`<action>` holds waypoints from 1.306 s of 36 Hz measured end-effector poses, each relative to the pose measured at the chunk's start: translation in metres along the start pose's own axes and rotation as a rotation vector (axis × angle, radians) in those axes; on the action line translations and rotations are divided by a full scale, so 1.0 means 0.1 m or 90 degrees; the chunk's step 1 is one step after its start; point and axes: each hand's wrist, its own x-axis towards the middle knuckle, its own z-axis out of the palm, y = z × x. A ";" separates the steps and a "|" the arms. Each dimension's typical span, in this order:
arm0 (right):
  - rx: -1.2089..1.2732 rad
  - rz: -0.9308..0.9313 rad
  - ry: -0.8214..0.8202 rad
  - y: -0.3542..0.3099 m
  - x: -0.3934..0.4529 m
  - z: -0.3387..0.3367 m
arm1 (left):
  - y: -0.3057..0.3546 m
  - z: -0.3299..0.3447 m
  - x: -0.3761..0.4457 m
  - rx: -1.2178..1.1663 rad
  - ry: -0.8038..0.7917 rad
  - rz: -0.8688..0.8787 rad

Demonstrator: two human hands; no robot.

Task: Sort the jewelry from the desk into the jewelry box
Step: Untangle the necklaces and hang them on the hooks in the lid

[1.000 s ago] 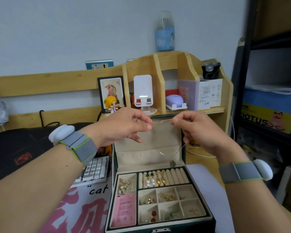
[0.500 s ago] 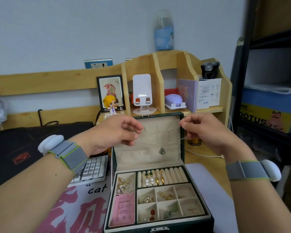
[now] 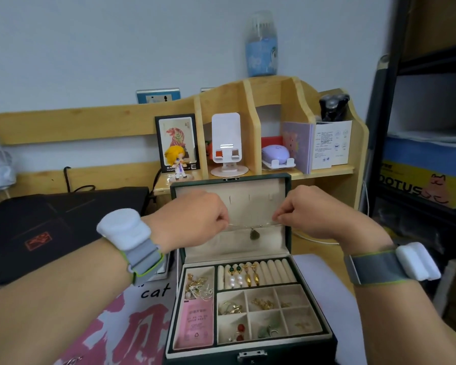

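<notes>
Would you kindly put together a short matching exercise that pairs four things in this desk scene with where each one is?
Things:
1. necklace
2. pearl earrings
3. pink packet
4. blue bottle

Places:
A. on top of the wooden shelf
B. stretched between both hands, before the open lid
C. in the padded ring-roll row
D. in the long left compartment, near end

Pairs: 1-B, 2-C, 3-D, 4-A
</notes>
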 end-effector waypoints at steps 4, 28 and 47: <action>-0.007 -0.007 -0.015 -0.02 0.01 0.01 | 0.00 -0.04 0.00 0.018 0.002 0.003; 0.036 -0.022 -0.070 -0.08 -0.05 0.03 | -0.10 -0.02 0.13 -0.241 0.037 -0.185; 0.101 0.031 0.268 -0.02 0.04 0.07 | -0.03 0.21 0.12 0.022 0.219 -0.087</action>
